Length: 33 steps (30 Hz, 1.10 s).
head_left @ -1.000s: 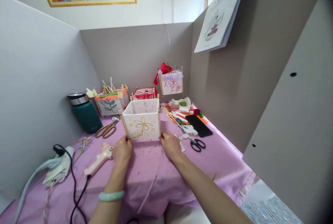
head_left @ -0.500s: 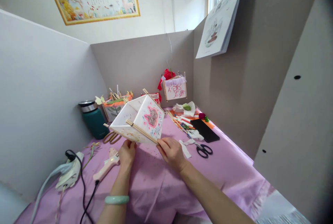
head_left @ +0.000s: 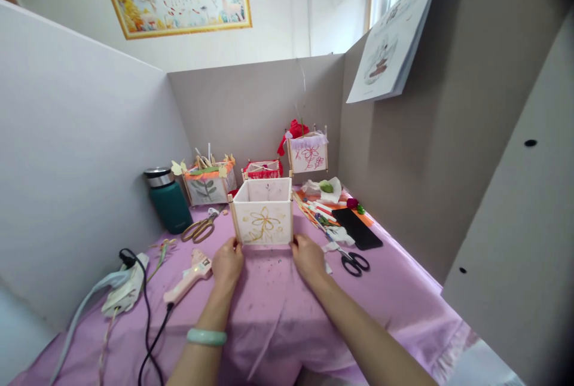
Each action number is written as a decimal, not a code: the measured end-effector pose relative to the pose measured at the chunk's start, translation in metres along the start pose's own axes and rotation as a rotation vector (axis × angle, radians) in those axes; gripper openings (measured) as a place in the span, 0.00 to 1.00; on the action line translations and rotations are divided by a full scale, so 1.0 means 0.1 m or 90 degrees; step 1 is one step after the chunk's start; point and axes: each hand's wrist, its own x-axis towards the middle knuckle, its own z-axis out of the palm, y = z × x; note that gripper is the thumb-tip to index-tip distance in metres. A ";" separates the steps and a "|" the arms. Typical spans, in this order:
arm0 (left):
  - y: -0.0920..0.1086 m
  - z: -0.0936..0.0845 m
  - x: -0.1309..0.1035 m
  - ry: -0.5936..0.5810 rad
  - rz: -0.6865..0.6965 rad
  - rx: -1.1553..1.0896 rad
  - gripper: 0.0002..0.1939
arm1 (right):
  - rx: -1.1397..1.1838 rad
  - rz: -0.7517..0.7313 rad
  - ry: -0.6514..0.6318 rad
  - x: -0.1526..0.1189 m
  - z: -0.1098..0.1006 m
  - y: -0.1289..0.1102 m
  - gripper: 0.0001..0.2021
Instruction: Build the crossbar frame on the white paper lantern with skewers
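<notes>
A white square box with wooden sticks at its corners stands upright, its open top showing and a yellow flower drawing facing me. My left hand pinches the lower left corner. At the lower right corner, my right hand has its fingers closed on the box. Behind it are a box with orange trim, a red-trimmed box and a hanging lantern with a pink flower drawing.
Left on the purple cloth lie a pink glue gun, a power strip, gold-handled scissors and a teal bottle. On the right are black-handled scissors, a black phone and pens.
The white box has turned from tilted to upright, its yellow flower side now facing me. Both hands have moved to its two lower front corners. The view has shifted slightly.
</notes>
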 end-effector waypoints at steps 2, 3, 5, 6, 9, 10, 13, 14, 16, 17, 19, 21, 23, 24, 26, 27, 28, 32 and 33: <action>-0.01 0.01 0.00 -0.010 0.004 0.015 0.13 | -0.012 0.008 -0.012 0.00 0.01 0.00 0.09; -0.02 0.01 -0.01 -0.016 0.007 0.021 0.13 | -0.016 0.010 -0.015 0.00 0.01 -0.01 0.09; -0.02 0.00 -0.01 -0.024 0.013 0.030 0.13 | -0.024 0.012 -0.016 -0.01 0.01 -0.02 0.09; -0.02 -0.01 -0.01 -0.025 0.016 0.034 0.12 | -0.028 0.013 -0.015 -0.01 0.00 -0.03 0.09; 0.00 -0.02 -0.03 -0.024 0.028 0.039 0.12 | -0.036 0.014 -0.010 -0.01 -0.01 -0.03 0.08; 0.01 -0.02 -0.04 -0.022 0.034 0.039 0.11 | -0.037 0.016 -0.005 0.00 -0.01 -0.02 0.08; 0.04 -0.02 -0.07 -0.014 0.050 0.037 0.10 | -0.036 0.019 0.015 0.01 -0.02 0.00 0.10; 0.05 -0.02 -0.08 -0.012 0.049 0.038 0.10 | -0.035 0.018 0.021 0.01 -0.01 0.00 0.10; 0.06 -0.01 -0.10 -0.009 0.041 0.043 0.11 | -0.035 0.016 0.025 0.02 0.00 0.01 0.11; 0.06 0.00 -0.10 -0.011 0.037 0.046 0.11 | -0.037 0.016 0.023 0.02 0.00 0.02 0.11; 0.05 0.00 -0.10 -0.017 0.033 0.051 0.10 | -0.043 0.021 0.016 0.03 0.02 0.03 0.12; 0.04 0.00 -0.10 -0.027 0.035 0.054 0.10 | -0.050 0.029 0.009 0.03 0.04 0.04 0.12; 0.05 -0.03 -0.12 -0.035 0.041 0.053 0.11 | -0.055 0.038 0.004 0.04 0.05 0.05 0.12; 0.06 -0.05 -0.14 -0.038 0.048 0.051 0.11 | -0.057 0.045 0.003 0.05 0.05 0.05 0.12; 0.12 -0.09 -0.21 -0.042 0.069 0.041 0.12 | -0.063 0.065 0.005 0.05 0.03 0.06 0.12; 0.16 -0.11 -0.25 -0.043 0.083 0.034 0.12 | -0.068 0.078 0.011 0.06 0.01 0.06 0.12; 0.21 -0.12 -0.31 -0.046 0.097 0.026 0.12 | -0.074 0.092 0.018 0.05 -0.02 0.06 0.12; 0.37 -0.16 -0.58 -0.076 0.129 -0.004 0.11 | -0.103 0.116 0.054 -0.06 -0.21 0.13 0.15; 0.39 -0.16 -0.64 -0.087 0.131 -0.010 0.11 | -0.111 0.114 0.060 -0.11 -0.26 0.16 0.15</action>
